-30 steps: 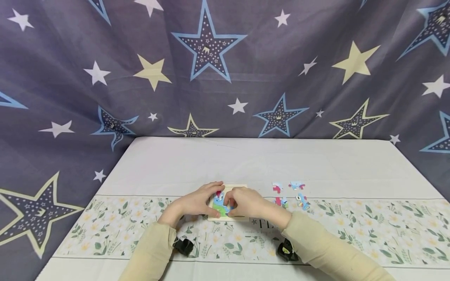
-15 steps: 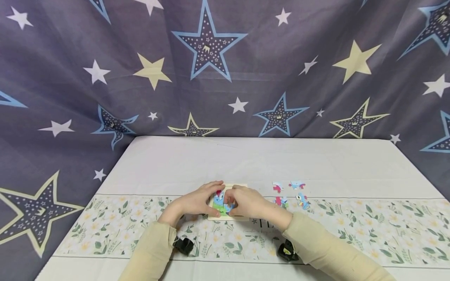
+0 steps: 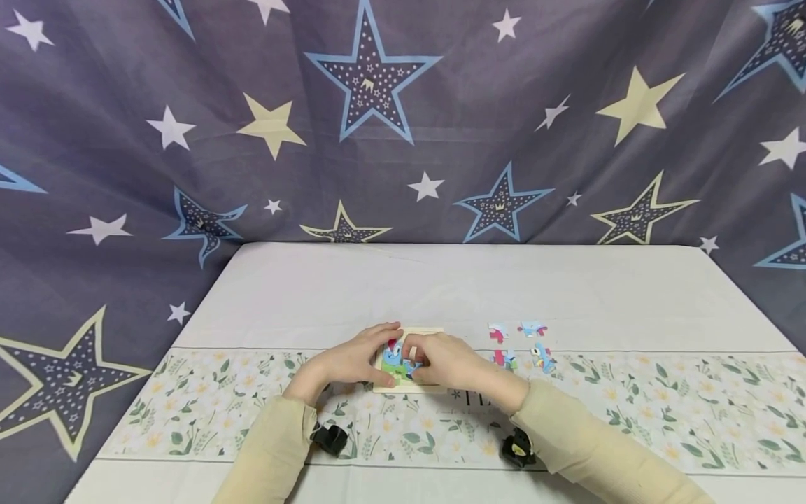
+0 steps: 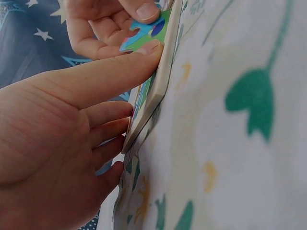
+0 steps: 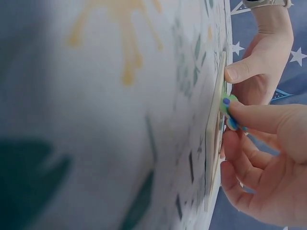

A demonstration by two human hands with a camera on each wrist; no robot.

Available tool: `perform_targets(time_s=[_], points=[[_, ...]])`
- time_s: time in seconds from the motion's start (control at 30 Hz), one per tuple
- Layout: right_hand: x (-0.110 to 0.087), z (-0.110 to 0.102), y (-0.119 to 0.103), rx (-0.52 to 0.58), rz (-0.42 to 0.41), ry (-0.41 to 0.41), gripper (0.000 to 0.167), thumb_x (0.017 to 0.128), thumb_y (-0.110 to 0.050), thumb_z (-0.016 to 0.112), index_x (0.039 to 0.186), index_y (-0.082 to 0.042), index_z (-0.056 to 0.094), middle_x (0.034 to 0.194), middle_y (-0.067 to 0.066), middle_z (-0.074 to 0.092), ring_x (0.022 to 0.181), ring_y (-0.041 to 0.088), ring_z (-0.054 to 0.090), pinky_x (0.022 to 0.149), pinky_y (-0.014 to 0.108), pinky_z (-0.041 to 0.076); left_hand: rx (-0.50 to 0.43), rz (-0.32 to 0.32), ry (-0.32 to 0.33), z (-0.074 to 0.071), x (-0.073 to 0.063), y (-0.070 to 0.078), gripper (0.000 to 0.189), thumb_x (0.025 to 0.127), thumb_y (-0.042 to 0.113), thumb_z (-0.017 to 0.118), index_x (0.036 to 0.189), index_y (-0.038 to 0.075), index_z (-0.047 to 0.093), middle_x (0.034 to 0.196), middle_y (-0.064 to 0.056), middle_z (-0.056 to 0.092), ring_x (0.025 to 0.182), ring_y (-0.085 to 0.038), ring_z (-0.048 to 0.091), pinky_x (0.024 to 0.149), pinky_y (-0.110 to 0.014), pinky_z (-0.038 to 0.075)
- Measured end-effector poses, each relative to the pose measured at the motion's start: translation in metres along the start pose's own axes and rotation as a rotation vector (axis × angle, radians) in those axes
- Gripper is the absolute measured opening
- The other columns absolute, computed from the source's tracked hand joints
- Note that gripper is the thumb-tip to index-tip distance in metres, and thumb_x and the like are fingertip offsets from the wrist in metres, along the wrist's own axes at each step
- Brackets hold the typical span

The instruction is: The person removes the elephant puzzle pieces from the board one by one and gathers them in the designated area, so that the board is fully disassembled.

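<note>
A small jigsaw puzzle in a pale wooden tray (image 3: 409, 390) lies on the table, its picture blue, green and red. My left hand (image 3: 359, 358) holds the tray's left side, thumb at the near edge and fingers toward the far edge. In the left wrist view, the left thumb (image 4: 120, 72) lies over the tray's rim. My right hand (image 3: 450, 360) pinches a puzzle piece (image 5: 230, 110) between thumb and fingers, over the tray. That piece is green and blue with a dark blue spot; in the left wrist view it looks tilted. The right hand hides the tray's right part.
Several loose puzzle pieces lie right of the tray, among them a blue one with an eye (image 3: 541, 358) and a pink and blue one (image 3: 497, 332). A flowered band (image 3: 630, 413) crosses the white table (image 3: 567, 287). A starry curtain (image 3: 441, 126) hangs behind.
My right hand has shifted very slightly with the pinched piece. The left hand keeps its place on the tray, and the loose pieces lie as before. The head view has tilted a little.
</note>
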State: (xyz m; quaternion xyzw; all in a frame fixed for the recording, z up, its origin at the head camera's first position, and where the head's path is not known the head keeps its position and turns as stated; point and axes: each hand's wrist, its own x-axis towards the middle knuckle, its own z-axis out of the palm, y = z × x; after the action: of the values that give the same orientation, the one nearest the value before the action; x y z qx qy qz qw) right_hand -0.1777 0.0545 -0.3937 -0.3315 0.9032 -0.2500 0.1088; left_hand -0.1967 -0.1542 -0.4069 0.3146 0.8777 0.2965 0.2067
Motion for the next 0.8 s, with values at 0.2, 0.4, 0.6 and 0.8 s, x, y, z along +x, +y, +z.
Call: perform_targets(time_s=[0.2, 0.4, 0.6, 0.8], points=[[-0.003, -0.001, 0.003, 0.015, 0.003, 0.027, 0.020, 0.083, -0.014, 0.065, 0.101, -0.016, 0.058, 0.074, -0.005, 0.060, 0.058, 0.005, 0.050, 0.055, 0.023, 0.042, 0.003, -0.012, 0.002, 0.001, 0.000, 0.002, 0.084, 0.077, 0.033, 0.071, 0.142, 0.005, 0.028, 0.151, -0.010, 0.016, 0.139, -0.030, 0.010, 0.107, -0.054, 0.016], [-0.008, -0.005, 0.004, 0.016, 0.014, 0.059, 0.019, 0.083, -0.010, 0.064, 0.100, -0.016, 0.060, 0.079, -0.002, 0.062, 0.065, 0.008, 0.054, 0.059, 0.025, 0.045, 0.001, -0.012, 0.006, 0.001, 0.000, 0.001, 0.083, 0.076, 0.032, 0.072, 0.142, 0.004, 0.029, 0.151, -0.010, 0.016, 0.139, -0.030, 0.011, 0.108, -0.052, 0.016], [-0.017, -0.015, 0.006, 0.012, 0.029, 0.101, 0.018, 0.083, -0.009, 0.065, 0.099, -0.015, 0.061, 0.080, -0.003, 0.062, 0.071, 0.010, 0.058, 0.063, 0.026, 0.046, 0.010, -0.019, 0.005, 0.001, 0.001, 0.000, 0.084, 0.076, 0.032, 0.072, 0.143, 0.005, 0.027, 0.151, -0.010, 0.016, 0.139, -0.029, 0.010, 0.108, -0.051, 0.016], [-0.030, -0.022, 0.015, 0.025, 0.052, 0.126, 0.017, 0.084, -0.011, 0.063, 0.100, -0.014, 0.061, 0.080, -0.004, 0.061, 0.065, 0.005, 0.053, 0.056, 0.021, 0.043, -0.004, -0.022, 0.001, 0.000, 0.000, 0.002, 0.084, 0.077, 0.031, 0.071, 0.143, 0.006, 0.027, 0.151, -0.009, 0.015, 0.139, -0.029, 0.009, 0.108, -0.051, 0.016]])
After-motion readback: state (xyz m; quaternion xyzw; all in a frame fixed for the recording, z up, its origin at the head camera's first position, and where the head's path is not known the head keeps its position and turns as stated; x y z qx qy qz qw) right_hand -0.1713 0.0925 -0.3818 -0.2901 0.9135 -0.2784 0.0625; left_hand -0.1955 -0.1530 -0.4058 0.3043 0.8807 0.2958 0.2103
